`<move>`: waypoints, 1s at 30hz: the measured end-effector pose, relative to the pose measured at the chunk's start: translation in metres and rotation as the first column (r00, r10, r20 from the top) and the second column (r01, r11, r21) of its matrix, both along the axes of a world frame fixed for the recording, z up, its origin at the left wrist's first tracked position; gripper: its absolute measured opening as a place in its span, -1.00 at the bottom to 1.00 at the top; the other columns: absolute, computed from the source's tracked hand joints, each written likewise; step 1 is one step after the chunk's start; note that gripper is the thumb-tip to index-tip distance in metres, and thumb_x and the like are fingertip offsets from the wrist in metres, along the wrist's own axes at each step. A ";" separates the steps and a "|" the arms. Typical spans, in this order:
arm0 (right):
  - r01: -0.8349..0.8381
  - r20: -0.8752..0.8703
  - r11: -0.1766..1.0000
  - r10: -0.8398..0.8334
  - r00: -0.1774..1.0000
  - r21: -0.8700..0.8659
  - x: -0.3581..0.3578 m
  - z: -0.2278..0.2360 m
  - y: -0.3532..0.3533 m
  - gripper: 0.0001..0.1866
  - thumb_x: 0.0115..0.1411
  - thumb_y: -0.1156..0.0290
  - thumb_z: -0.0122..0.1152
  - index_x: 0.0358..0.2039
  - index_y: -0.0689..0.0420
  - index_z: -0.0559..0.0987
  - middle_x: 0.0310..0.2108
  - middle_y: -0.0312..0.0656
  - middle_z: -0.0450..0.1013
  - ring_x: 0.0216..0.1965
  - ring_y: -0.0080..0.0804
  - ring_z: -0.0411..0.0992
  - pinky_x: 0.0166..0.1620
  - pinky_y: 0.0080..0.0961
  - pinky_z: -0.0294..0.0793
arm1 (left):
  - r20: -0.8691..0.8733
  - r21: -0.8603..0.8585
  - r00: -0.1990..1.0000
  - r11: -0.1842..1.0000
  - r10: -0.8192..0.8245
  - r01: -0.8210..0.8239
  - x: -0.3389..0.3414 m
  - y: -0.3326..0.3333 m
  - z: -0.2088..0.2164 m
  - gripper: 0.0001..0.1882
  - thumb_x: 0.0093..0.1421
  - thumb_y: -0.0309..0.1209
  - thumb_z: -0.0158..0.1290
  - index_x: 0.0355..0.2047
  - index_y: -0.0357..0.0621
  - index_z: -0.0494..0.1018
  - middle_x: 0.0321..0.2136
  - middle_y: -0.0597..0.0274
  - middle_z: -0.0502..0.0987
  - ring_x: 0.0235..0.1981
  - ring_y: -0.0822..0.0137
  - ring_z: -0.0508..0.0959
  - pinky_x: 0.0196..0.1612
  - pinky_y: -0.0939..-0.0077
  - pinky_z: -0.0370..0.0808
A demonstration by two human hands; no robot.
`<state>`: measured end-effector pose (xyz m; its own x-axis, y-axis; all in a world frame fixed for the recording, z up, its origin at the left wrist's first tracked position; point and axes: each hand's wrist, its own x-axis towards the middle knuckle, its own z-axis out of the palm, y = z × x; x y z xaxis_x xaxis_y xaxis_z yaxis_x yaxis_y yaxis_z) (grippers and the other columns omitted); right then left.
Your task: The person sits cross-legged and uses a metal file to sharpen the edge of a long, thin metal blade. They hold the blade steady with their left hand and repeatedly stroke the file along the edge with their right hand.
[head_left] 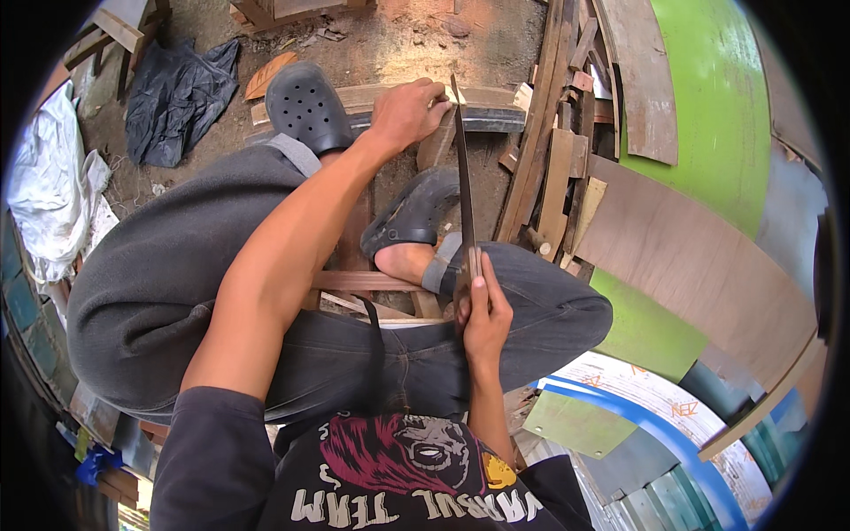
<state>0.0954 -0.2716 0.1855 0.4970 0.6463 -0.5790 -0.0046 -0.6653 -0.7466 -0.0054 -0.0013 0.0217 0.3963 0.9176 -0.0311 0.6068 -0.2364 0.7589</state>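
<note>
My right hand (pixel 485 320) is closed round the handle of a handsaw, its fingers lying along the grip. The long dark saw blade (pixel 465 168) points away from me, its tip beside my left hand. Bent over a wooden plank (pixel 491 99) on the ground, my left hand (pixel 407 113) has its fingers curled on a piece of wood (pixel 437 146) close to the blade. What the fingertips touch is partly hidden. My left clog (pixel 307 104) stands on the plank; the other clog (pixel 414 212) is nearer me, partly behind the blade.
Stacked wood strips (pixel 553 133) lie to the right, beside a green panel (pixel 717 97) and a brown plywood sheet (pixel 699 257). A black plastic bag (pixel 177 102) and a white cloth (pixel 55 186) are at the left. A wooden bar (pixel 367 280) lies between my legs.
</note>
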 end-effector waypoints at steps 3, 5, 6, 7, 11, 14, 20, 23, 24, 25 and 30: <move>-0.066 0.124 0.998 0.066 0.990 0.001 0.009 -0.031 0.000 -0.49 0.51 0.23 0.01 0.33 0.27 0.40 -0.62 -0.41 0.30 -0.63 -0.69 0.18 -0.56 -0.63 0.18 | 0.051 0.055 0.998 0.998 0.022 -0.025 0.003 -0.004 -0.006 -0.74 0.28 -0.14 0.15 -0.24 -0.05 0.61 -0.26 0.19 0.65 -0.22 0.01 0.65 -0.20 0.13 0.57; -0.055 0.093 0.996 0.048 0.994 0.068 0.017 -0.064 0.074 -0.49 0.52 0.22 -0.01 0.34 0.25 0.40 -0.64 -0.44 0.24 -0.63 -0.68 0.17 -0.55 -0.62 0.20 | 0.025 0.081 0.999 0.996 -0.049 0.046 0.009 0.001 -0.001 -0.75 0.27 -0.16 0.15 -0.25 -0.06 0.61 -0.28 0.19 0.65 -0.23 0.02 0.65 -0.19 0.13 0.57; -0.021 0.055 0.991 0.014 0.998 0.134 0.022 -0.080 0.120 -0.50 0.52 0.22 -0.01 0.34 0.23 0.40 -0.63 -0.45 0.22 -0.62 -0.68 0.16 -0.54 -0.61 0.21 | 0.009 0.099 0.995 0.990 -0.099 0.098 0.014 0.007 0.002 -0.75 0.27 -0.16 0.15 -0.25 -0.07 0.62 -0.28 0.19 0.65 -0.23 0.01 0.65 -0.19 0.13 0.57; 0.038 0.054 0.974 -0.051 0.997 0.222 0.020 -0.101 0.142 -0.51 0.49 0.20 0.06 0.31 0.18 0.46 -0.54 -0.42 0.31 -0.59 -0.70 0.15 -0.54 -0.59 0.17 | -0.015 0.117 0.989 0.983 -0.144 0.145 0.016 0.009 0.004 -0.75 0.27 -0.17 0.16 -0.26 -0.07 0.62 -0.28 0.19 0.64 -0.23 0.01 0.65 -0.19 0.12 0.57; 0.078 -0.079 0.987 -0.068 0.995 0.142 0.011 -0.071 0.124 -0.52 0.49 0.24 0.05 0.31 0.21 0.46 -0.54 -0.39 0.35 -0.59 -0.70 0.19 -0.55 -0.61 0.18 | -0.019 0.093 0.996 0.992 -0.087 0.088 0.003 0.010 0.003 -0.74 0.26 -0.16 0.16 -0.25 -0.09 0.62 -0.27 0.15 0.64 -0.22 -0.03 0.64 -0.17 0.11 0.57; 0.009 0.030 1.000 -0.009 1.000 0.024 -0.002 -0.025 0.026 -0.51 0.50 0.24 0.04 0.31 0.25 0.44 -0.52 -0.35 0.40 -0.58 -0.71 0.23 -0.55 -0.64 0.20 | -0.004 0.055 0.998 0.997 -0.060 0.060 -0.004 0.008 0.000 -0.74 0.27 -0.17 0.16 -0.24 -0.08 0.62 -0.27 0.16 0.64 -0.23 -0.03 0.64 -0.18 0.11 0.57; 0.009 0.091 0.988 -0.023 0.996 0.152 0.009 -0.092 0.084 -0.51 0.49 0.23 0.06 0.31 0.23 0.44 -0.53 -0.43 0.32 -0.58 -0.69 0.18 -0.54 -0.62 0.15 | 0.021 0.061 0.995 0.993 -0.099 0.097 0.008 0.008 0.000 -0.73 0.25 -0.17 0.14 -0.17 -0.03 0.63 -0.24 0.18 0.66 -0.19 -0.01 0.65 -0.12 0.09 0.58; 0.074 0.029 0.964 -0.084 0.996 0.255 0.013 -0.111 0.146 -0.53 0.49 0.24 0.05 0.33 0.15 0.44 -0.55 -0.44 0.28 -0.58 -0.70 0.17 -0.53 -0.60 0.18 | -0.019 0.071 0.989 0.986 -0.147 0.148 0.012 0.014 0.005 -0.74 0.27 -0.15 0.15 -0.24 -0.07 0.63 -0.28 0.15 0.65 -0.21 -0.03 0.64 -0.17 0.08 0.56; 0.071 -0.006 0.971 -0.072 0.997 0.227 0.013 -0.106 0.141 -0.53 0.49 0.25 0.06 0.33 0.15 0.45 -0.55 -0.44 0.29 -0.58 -0.70 0.19 -0.53 -0.61 0.19 | -0.024 0.094 0.990 0.985 -0.141 0.142 0.006 0.014 0.005 -0.74 0.27 -0.15 0.15 -0.24 -0.06 0.62 -0.28 0.16 0.65 -0.21 -0.03 0.63 -0.16 0.08 0.55; 0.069 -0.039 0.977 -0.063 0.997 0.200 0.013 -0.095 0.128 -0.53 0.49 0.25 0.06 0.32 0.15 0.45 -0.55 -0.43 0.30 -0.58 -0.70 0.20 -0.53 -0.61 0.21 | -0.030 0.097 0.990 0.986 -0.136 0.139 0.007 0.018 0.005 -0.74 0.27 -0.15 0.15 -0.24 -0.06 0.62 -0.27 0.16 0.65 -0.20 -0.03 0.63 -0.16 0.08 0.54; 0.019 0.057 1.000 -0.020 0.998 0.015 0.000 -0.041 -0.014 -0.52 0.49 0.27 0.04 0.31 0.25 0.44 -0.50 -0.38 0.41 -0.57 -0.70 0.24 -0.51 -0.64 0.24 | -0.004 0.045 0.999 0.998 -0.053 0.054 0.001 0.006 -0.001 -0.74 0.27 -0.15 0.15 -0.21 -0.04 0.62 -0.26 0.19 0.65 -0.18 -0.01 0.64 -0.15 0.10 0.55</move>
